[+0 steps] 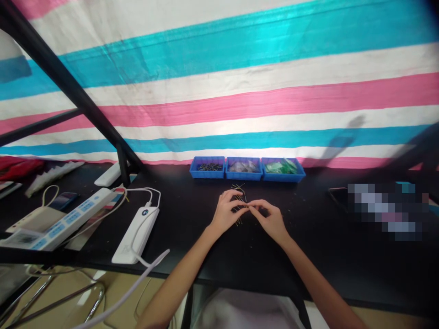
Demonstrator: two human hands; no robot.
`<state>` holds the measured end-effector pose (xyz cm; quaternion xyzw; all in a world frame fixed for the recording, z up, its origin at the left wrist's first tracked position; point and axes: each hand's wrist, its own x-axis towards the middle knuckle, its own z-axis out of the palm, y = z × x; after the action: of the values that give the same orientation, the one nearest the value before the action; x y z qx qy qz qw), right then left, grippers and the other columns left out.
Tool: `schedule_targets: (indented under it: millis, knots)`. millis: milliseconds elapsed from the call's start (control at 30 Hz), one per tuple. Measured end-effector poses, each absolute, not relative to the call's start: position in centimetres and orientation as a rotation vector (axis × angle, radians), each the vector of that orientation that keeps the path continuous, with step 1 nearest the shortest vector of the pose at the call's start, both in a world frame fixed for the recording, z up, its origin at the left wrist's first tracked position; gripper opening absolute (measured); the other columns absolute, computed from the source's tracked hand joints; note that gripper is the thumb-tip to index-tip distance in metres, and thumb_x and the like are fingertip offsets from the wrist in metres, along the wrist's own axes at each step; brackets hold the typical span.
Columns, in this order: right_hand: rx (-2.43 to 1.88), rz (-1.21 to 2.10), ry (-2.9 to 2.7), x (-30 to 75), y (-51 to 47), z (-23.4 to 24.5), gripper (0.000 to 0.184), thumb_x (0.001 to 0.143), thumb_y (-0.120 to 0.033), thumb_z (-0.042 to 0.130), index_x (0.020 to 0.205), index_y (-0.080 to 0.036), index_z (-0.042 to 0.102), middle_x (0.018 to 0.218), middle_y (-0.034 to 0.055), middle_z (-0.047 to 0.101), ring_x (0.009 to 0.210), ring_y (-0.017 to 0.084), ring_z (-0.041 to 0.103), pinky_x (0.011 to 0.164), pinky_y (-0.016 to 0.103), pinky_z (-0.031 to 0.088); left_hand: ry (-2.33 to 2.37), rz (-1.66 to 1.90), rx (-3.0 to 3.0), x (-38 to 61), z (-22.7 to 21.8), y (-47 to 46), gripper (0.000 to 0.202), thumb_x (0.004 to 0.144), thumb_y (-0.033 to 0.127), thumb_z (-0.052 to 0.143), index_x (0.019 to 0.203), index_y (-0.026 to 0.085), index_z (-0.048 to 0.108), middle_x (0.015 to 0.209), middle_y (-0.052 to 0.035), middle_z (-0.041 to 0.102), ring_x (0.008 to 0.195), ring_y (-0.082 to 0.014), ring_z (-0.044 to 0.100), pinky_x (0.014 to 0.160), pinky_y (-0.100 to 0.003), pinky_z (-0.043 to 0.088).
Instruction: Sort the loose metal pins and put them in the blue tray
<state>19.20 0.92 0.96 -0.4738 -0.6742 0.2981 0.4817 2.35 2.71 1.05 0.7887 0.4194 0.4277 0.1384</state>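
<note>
My left hand (229,211) and my right hand (269,219) meet over the black table, thumb and fingers of each pinched together at the tips. Whatever they hold between them is too small to make out, though a hint of gold colour shows there. Thin gold-coloured metal pins (239,221) lie loosely under and around my left hand, partly covered by it. More of these pins (238,186) stick out just beyond its fingers.
Behind my hands stand three blue bins, holding dark thin pins (210,167), clear plastic bags (243,166) and green bags (281,166). A white power bank (135,240) with cables and a power strip (73,219) lie left. A dark phone (338,195) lies right.
</note>
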Motion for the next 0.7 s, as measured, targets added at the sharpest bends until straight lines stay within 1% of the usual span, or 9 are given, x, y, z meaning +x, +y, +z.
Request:
schedule_targets:
  millis: [167, 233, 367, 500, 600, 700]
  knots:
    - [-1.220, 0.688, -1.583, 19.5, 1.2, 1.1, 0.017, 0.078, -0.032, 0.057, 0.085, -0.019, 0.067, 0.075, 0.0023, 0.062, 0.064, 0.014, 0.053, 0.062, 0.027, 0.043, 1.167, 1.319, 2.130, 2.5, 1.3, 2.8, 0.012, 0.074, 0.031, 0.063, 0.080, 0.022, 0.069, 0.103, -0.0066, 0.060, 0.101, -0.0201, 0.052, 0.087, -0.038, 0.042]
    - [-1.209, 0.666, -1.602, 19.4, 1.2, 1.0, 0.016, 0.079, -0.031, 0.057, 0.083, -0.019, 0.067, 0.075, 0.0026, 0.062, 0.064, 0.014, 0.053, 0.063, 0.028, 0.044, 1.164, 1.344, 2.064, 2.5, 1.6, 2.8, 0.012, 0.074, 0.030, 0.063, 0.081, 0.022, 0.068, 0.101, -0.0066, 0.061, 0.099, -0.0195, 0.053, 0.086, -0.037, 0.042]
    - [-1.168, 0.615, -1.745, 19.0, 1.1, 0.7, 0.011, 0.077, -0.029, 0.060, 0.073, -0.020, 0.064, 0.070, 0.0017, 0.062, 0.065, 0.015, 0.055, 0.067, 0.030, 0.043, 1.139, 1.330, 2.007, 2.6, 1.8, 2.6, 0.011, 0.074, 0.030, 0.064, 0.078, 0.021, 0.068, 0.100, -0.0064, 0.061, 0.097, -0.0193, 0.054, 0.087, -0.038, 0.041]
    - [-1.168, 0.594, -1.850, 18.7, 0.8, 0.3, 0.015, 0.076, -0.027, 0.060, 0.063, -0.019, 0.058, 0.064, 0.0002, 0.059, 0.064, 0.015, 0.055, 0.065, 0.030, 0.040, 1.103, 1.275, 2.009, 2.9, 1.6, 2.4, 0.011, 0.072, 0.030, 0.065, 0.077, 0.021, 0.068, 0.099, -0.0064, 0.061, 0.097, -0.0199, 0.054, 0.089, -0.040, 0.040]
    - [-1.174, 0.589, -1.840, 18.7, 0.7, 0.4, 0.014, 0.076, -0.026, 0.059, 0.064, -0.019, 0.057, 0.065, -0.0002, 0.059, 0.064, 0.015, 0.055, 0.066, 0.030, 0.040, 1.102, 1.255, 2.005, 2.9, 1.7, 2.3, 0.010, 0.073, 0.029, 0.065, 0.077, 0.021, 0.067, 0.098, -0.0067, 0.061, 0.095, -0.0202, 0.055, 0.089, -0.040, 0.040]
    - [-1.175, 0.591, -1.791, 18.7, 0.8, 0.7, 0.011, 0.077, -0.026, 0.058, 0.069, -0.020, 0.060, 0.067, 0.0002, 0.060, 0.064, 0.015, 0.055, 0.067, 0.030, 0.041, 1.114, 1.258, 1.985, 2.7, 2.1, 2.4, 0.009, 0.074, 0.028, 0.063, 0.078, 0.020, 0.066, 0.097, -0.0067, 0.061, 0.095, -0.0200, 0.055, 0.089, -0.040, 0.040]
